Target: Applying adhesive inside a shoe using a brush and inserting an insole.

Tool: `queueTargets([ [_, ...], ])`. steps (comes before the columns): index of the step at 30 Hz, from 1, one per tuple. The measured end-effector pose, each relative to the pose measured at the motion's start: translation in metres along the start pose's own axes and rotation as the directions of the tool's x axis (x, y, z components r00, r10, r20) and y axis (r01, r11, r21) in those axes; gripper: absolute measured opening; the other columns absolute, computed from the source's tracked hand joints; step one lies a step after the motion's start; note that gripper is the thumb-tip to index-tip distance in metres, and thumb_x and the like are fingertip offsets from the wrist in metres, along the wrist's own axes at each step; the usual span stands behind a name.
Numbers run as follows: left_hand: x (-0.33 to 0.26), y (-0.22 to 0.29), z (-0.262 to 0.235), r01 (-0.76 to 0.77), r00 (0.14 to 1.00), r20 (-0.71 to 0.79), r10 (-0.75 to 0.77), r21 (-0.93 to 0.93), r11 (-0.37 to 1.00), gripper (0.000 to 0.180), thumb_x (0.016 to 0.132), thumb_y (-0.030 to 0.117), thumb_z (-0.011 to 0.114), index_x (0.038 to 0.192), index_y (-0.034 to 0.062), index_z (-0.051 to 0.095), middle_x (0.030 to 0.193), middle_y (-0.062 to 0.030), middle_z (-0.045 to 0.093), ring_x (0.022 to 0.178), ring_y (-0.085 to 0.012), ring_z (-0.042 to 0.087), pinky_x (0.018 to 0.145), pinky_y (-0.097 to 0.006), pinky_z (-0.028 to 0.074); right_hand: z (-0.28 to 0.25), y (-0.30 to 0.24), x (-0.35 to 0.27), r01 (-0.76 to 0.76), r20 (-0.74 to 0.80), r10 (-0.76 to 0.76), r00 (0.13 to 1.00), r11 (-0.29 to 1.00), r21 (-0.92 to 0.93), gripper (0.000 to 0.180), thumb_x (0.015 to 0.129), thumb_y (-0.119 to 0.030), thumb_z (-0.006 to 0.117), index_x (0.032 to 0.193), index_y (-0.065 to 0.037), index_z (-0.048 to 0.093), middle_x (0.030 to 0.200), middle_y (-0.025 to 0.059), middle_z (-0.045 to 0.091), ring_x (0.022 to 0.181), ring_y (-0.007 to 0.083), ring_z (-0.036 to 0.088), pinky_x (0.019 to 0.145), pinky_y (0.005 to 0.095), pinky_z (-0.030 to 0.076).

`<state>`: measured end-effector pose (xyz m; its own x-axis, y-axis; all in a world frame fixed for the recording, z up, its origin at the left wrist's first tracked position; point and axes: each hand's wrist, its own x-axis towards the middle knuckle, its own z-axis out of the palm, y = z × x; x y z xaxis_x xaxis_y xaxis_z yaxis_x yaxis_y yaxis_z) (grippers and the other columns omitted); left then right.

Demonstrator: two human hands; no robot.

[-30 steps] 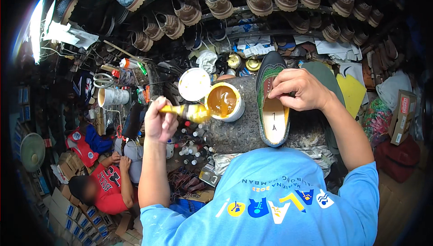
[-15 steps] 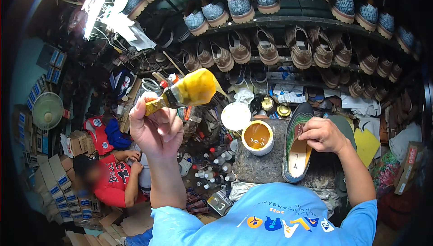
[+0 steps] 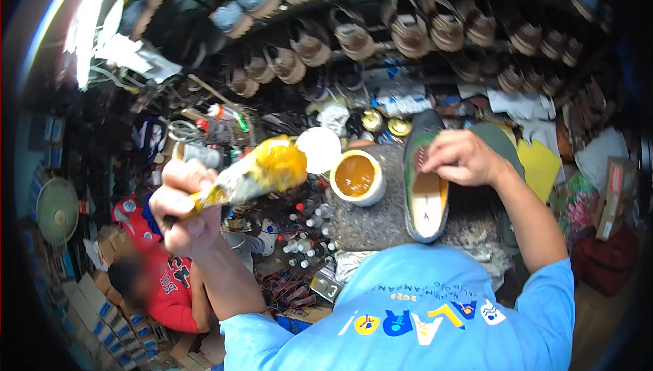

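Glue brush point(image 3: 252, 174), thick with yellow glue, is gripped tight in the left hand point(image 3: 180, 211), raised left of the glue pot point(image 3: 357, 177). Shoe point(image 3: 425, 177) is pinned on the bench point(image 3: 374, 218) by the right hand point(image 3: 462, 159). Brown boxes point(image 3: 612, 197) are stacked at the right edge.

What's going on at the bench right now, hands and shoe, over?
Left hand grips glue-loaded brush, raised left of glue tub. Right hand holds shoe on bench. Nothing between brush and shoe but the tub.
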<state>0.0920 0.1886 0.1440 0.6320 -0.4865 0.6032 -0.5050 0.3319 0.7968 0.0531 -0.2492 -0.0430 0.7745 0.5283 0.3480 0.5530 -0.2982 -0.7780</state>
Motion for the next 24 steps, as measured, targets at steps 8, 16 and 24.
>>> queueTargets([
  [8, 0.0, -0.048, 0.154, 0.164, 0.946, 0.169, -0.276, 0.483, 0.86, 0.027, 0.077, 0.005, 0.077, 0.102, -0.0057, 0.077, 0.073, -0.0134, 0.072, 0.059, -0.0213, 0.069, 0.054, -0.033, 0.055, -0.002, 0.008, 0.006, -0.018, 0.052, 0.012, 0.999, 0.992, 0.127, 0.023, 0.082, -0.003, 0.074, 0.102, -0.007, 0.083, 0.097, 0.0104, 0.075, 0.091, 0.0278, 0.072, 0.08, 0.0383, 0.057],
  [16, -0.036, -0.165, 0.216, 0.074, 0.935, 0.142, -0.326, 0.819, 0.569, 0.009, 0.088, 0.005, 0.077, 0.095, 0.0016, 0.072, 0.07, -0.0112, 0.06, 0.056, -0.0313, 0.062, 0.053, -0.042, 0.05, -0.002, 0.011, 0.008, -0.007, 0.056, -0.002, 0.998, 0.986, 0.169, 0.022, 0.084, -0.004, 0.07, 0.102, -0.003, 0.082, 0.096, 0.011, 0.077, 0.088, 0.0261, 0.075, 0.079, 0.0351, 0.059],
  [24, -0.032, -0.12, 0.211, 0.255, 0.862, 0.144, -0.486, 0.706, 0.661, 0.009, 0.085, -0.001, 0.076, 0.092, 0.0004, 0.072, 0.069, -0.0123, 0.061, 0.055, -0.0284, 0.063, 0.052, -0.04, 0.05, -0.006, 0.012, 0.006, -0.01, 0.079, -0.005, 0.997, 0.982, 0.191, 0.021, 0.085, -0.002, 0.072, 0.103, -0.003, 0.082, 0.096, 0.0115, 0.077, 0.088, 0.0267, 0.075, 0.078, 0.0356, 0.059],
])
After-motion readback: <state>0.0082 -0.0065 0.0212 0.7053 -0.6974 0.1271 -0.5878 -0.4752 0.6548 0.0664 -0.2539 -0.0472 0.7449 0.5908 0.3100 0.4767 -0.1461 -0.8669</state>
